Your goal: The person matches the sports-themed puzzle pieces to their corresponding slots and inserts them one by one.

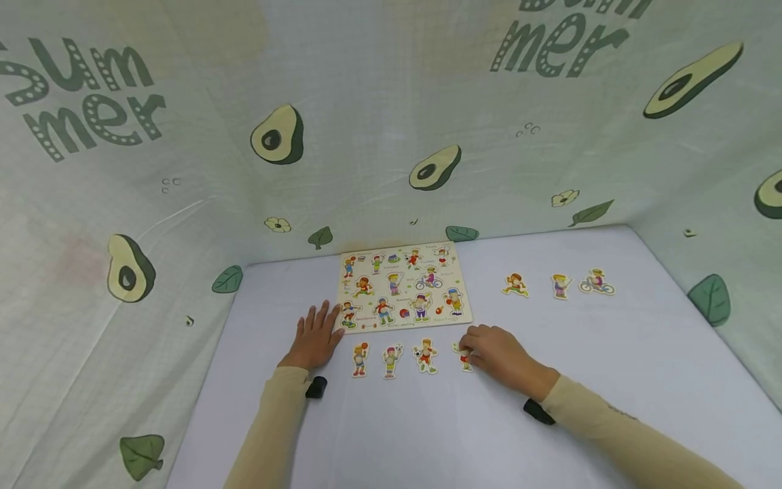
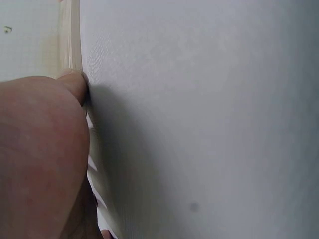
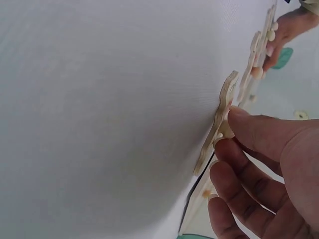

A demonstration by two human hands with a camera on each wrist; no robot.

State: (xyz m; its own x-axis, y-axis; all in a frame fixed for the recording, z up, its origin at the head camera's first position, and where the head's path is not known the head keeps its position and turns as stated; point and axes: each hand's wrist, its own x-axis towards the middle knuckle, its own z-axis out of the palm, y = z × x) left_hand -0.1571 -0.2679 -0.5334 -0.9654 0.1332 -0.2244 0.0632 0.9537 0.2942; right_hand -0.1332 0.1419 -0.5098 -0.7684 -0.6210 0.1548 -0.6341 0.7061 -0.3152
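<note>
A wooden puzzle board (image 1: 406,327) printed with sports figures lies on the table. My left hand (image 1: 315,337) rests flat at its left edge, fingers spread, the thumb touching the board's lower left corner. In the left wrist view, the left thumb (image 2: 75,85) meets the board's wooden edge (image 2: 71,35). Thumb and index finger of my right hand (image 1: 502,354) pinch the small knob of a figure-shaped puzzle piece (image 1: 466,363) below the board's right corner. In the right wrist view, this piece (image 3: 215,130) shows edge-on, close to the table; the hand partly hides it in the head view.
Left of the pinched piece, a row holds a basketball figure (image 1: 360,360), a pink-capped figure (image 1: 391,361) and a soccer figure (image 1: 425,356). To the board's right lie a runner (image 1: 516,285), a yellow-haired figure (image 1: 560,286) and a cyclist (image 1: 597,282). A printed curtain (image 1: 360,197) stands behind.
</note>
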